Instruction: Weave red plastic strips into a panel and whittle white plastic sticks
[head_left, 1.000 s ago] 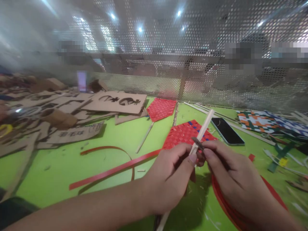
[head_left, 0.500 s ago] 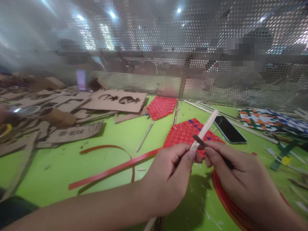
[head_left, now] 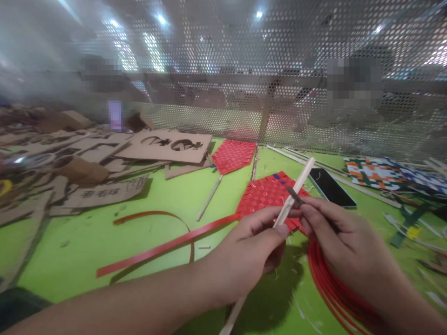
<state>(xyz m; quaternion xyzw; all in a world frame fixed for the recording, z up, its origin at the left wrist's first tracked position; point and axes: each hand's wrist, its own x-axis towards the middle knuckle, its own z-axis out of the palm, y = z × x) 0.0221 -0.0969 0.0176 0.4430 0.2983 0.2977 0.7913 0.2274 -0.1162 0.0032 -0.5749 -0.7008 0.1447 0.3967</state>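
My left hand [head_left: 249,251] is closed around a pale wooden strip [head_left: 295,190], which slants up and away to the right; its lower end shows below the hand. In my right hand [head_left: 344,237] a small dark blade [head_left: 294,195] is pinched, crossing the strip just above my left fingers. Its handle is hidden in the grip. Behind both hands lies a red woven piece [head_left: 260,195] with a few blue squares. A coil of red strapping [head_left: 328,279] sits under my right hand, and pale shavings are scattered on the green table [head_left: 157,251].
A red woven fan [head_left: 233,156] on a stick lies farther back. Cut cardboard [head_left: 174,146] is heaped at left. A phone [head_left: 333,188] and an orange, green and white woven piece [head_left: 373,172] are at right. A perforated metal screen [head_left: 216,83] stands along the back.
The dark blade has shifted slightly right and up relative to my left hand. My left fingers have rolled on the strip, whose lower end now shows more below the hand.
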